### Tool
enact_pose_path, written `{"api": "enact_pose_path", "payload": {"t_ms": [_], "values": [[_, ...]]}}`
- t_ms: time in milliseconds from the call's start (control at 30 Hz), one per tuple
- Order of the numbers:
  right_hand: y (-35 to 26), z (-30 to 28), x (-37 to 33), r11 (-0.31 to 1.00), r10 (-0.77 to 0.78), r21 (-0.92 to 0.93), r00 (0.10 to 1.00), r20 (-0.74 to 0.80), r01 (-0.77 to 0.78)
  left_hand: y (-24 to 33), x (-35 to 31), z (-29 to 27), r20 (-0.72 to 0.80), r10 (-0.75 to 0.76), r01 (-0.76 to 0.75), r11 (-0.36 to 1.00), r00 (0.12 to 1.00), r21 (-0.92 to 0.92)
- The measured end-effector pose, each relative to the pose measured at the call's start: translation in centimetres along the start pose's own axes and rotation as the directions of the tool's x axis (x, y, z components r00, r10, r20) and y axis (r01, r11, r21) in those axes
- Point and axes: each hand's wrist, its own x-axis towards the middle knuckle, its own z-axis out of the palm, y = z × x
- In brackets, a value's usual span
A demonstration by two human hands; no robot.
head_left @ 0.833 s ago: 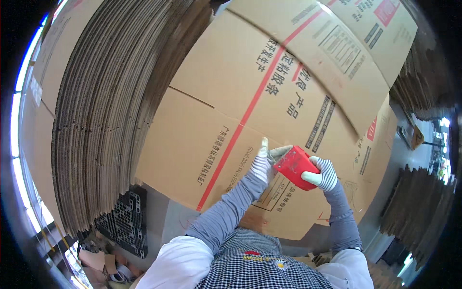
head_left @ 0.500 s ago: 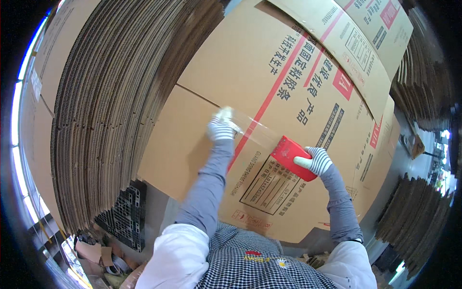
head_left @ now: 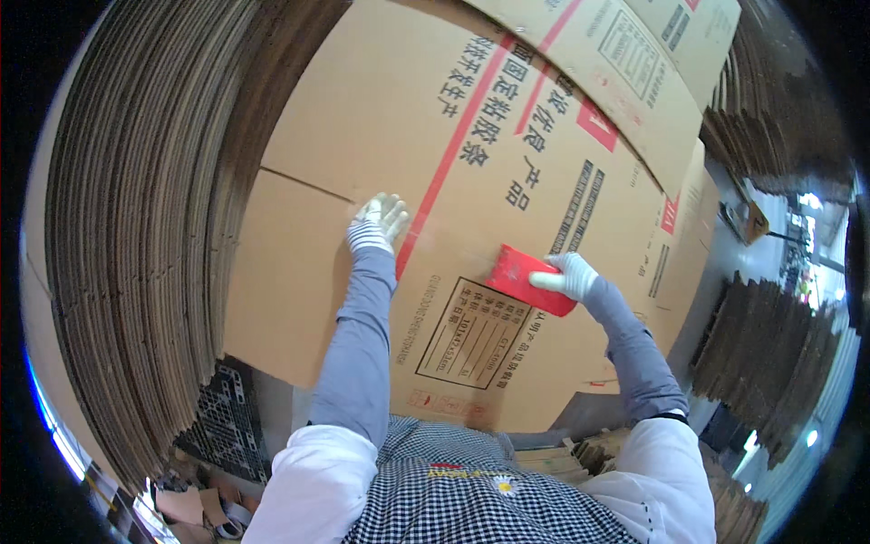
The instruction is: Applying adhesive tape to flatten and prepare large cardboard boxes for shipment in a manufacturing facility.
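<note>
A large flat printed cardboard carton (head_left: 308, 236) with a red stripe lies in front of me, a slit running in from its left edge. My left hand (head_left: 379, 222), in a striped glove with pale fingers, rests at the inner end of that slit, its fingers stretched out and slightly apart. My right hand (head_left: 573, 276), gloved alike, is closed round a red tape dispenser (head_left: 515, 272) near the printed box on the carton. In this frame the clear tape between the hands can hardly be made out.
A tall stack of flattened cartons (head_left: 145, 227) stands at my left, with a black plastic pallet (head_left: 227, 417) by its foot. Other carton panels (head_left: 616, 63) overlap at the far side. More cardboard stacks (head_left: 766, 344) are at the right.
The view has shifted, so the carton sits further left. My left hand has settled onto the cardboard with its fingers spread. The clear tape seen stretched between my hands earlier is now barely visible.
</note>
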Motion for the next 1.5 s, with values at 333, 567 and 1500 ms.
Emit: {"api": "enact_pose_path", "payload": {"t_ms": [333,567,1500], "values": [[9.6,-2.3,-3.7,0.688,0.464,-0.520,0.857,-0.222,-0.507,0.3,-0.7,0.8,0.046,0.081,-0.081,0.997,0.996,0.009],[5.9,2.4,-1.7,0.306,0.318,-0.905,0.928,-0.195,-0.295,-2.3,-0.3,2.9,0.021,0.082,-0.082,0.996,0.996,-0.025],[51.8,37.1,-16.9,0.349,0.868,0.935,0.396,-0.299,-0.058,-6.1,-24.2,-23.1,-0.119,0.007,0.060,0.832,0.993,0.552]]}}
